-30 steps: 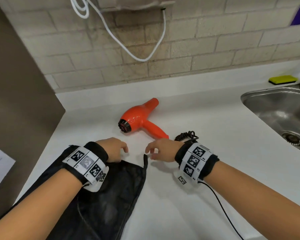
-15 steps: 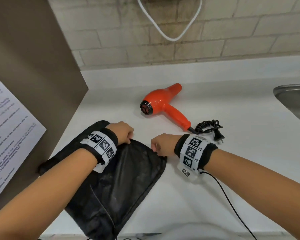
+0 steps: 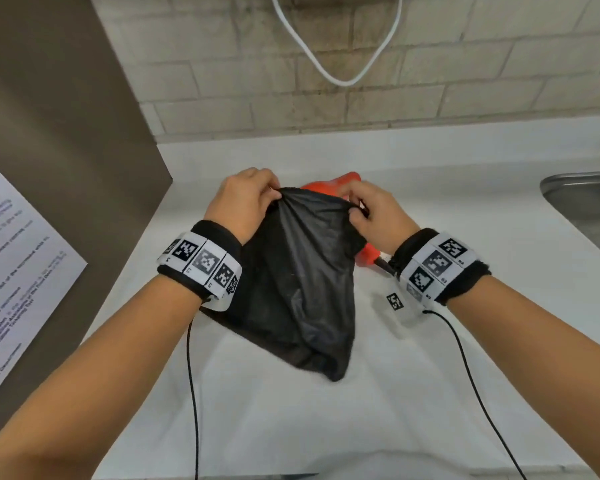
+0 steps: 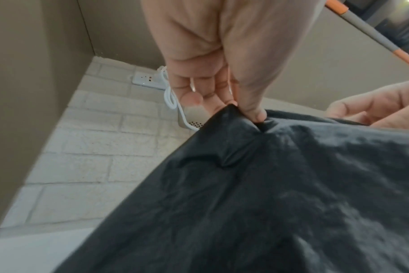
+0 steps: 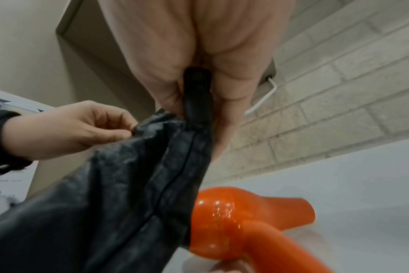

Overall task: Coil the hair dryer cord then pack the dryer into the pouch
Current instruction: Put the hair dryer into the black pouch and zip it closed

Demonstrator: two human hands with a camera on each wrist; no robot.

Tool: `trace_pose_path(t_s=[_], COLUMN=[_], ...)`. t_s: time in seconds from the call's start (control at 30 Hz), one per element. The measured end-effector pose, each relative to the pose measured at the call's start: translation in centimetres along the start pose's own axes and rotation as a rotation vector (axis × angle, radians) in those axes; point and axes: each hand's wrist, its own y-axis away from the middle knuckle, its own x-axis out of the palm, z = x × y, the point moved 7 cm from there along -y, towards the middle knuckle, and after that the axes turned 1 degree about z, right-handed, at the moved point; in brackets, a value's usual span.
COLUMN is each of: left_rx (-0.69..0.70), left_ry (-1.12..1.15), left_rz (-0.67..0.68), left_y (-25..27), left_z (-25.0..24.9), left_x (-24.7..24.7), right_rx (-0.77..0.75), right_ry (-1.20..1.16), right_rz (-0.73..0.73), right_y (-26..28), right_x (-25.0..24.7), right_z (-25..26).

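Left hand (image 3: 245,202) pinching the top edge of the pouch (image 3: 298,282) between thumb and fingertips; right hand (image 3: 373,211) gripping the opposite side of the same edge, fingers curled round a bunched fold. Pouch lifted by its mouth, lower end sagging onto the white counter (image 3: 430,393). Thin, black, slightly glossy fabric, crinkled, drawn into folds toward each grip. From the head view, hair dryer (image 3: 349,177) mostly hidden behind the pouch: only an orange sliver above the rim and a bit of handle by the right wrist. Right wrist view alone showing its smooth, shiny orange plastic body (image 5: 224,221), rounded, with flared nozzle and curved handle, lying on the counter just beyond the pouch. Left wrist view alone showing a white wall socket (image 4: 147,79) on pale brick. Steel sink (image 3: 589,206) at far right.
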Motion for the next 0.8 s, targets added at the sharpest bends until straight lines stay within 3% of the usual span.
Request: trace_pose_path(t_s=[0.07, 0.23, 0.3, 0.43, 0.5, 0.57, 0.7, 0.8], left_rx=[0.054, 0.107, 0.04, -0.241, -0.312, -0.255, -0.185, -0.229], left_ry=[0.01, 0.18, 0.216, 0.305, 0.212, -0.004, -0.456, -0.34], left_rz=[0.029, 0.149, 0.257, 0.607, 0.689, 0.716, 0.828, 0.944], left_y=[0.1, 1.6, 2.0, 3.9, 4.7, 4.8, 5.6, 6.7], left_z=[-0.7, -2.4, -1.8, -0.3, 0.0, 0.3, 2.1, 3.0], left_x=[0.1, 1.1, 1.8, 4.7, 5.8, 6.3, 7.5, 9.1], right_rx=[-0.04, 0.021, 0.078, 0.171, 0.143, 0.13, 0.156, 0.13], right_ry=[0.006, -0.015, 0.004, -0.003, 0.012, 0.079, 0.284, 0.31], right_rz=[0.028, 0.154, 0.174, 0.202, 0.147, 0.152, 0.319, 0.352], right_y=[-0.2, 0.2, 0.2, 0.6, 0.8, 0.8, 1.0, 1.5], right_x=[-0.4, -0.3, -0.6, -0.9, -1.0, -0.8, 0.5, 1.1], right_z=[0.3, -0.3, -0.7, -0.7, 0.0, 0.5, 0.4, 0.3])
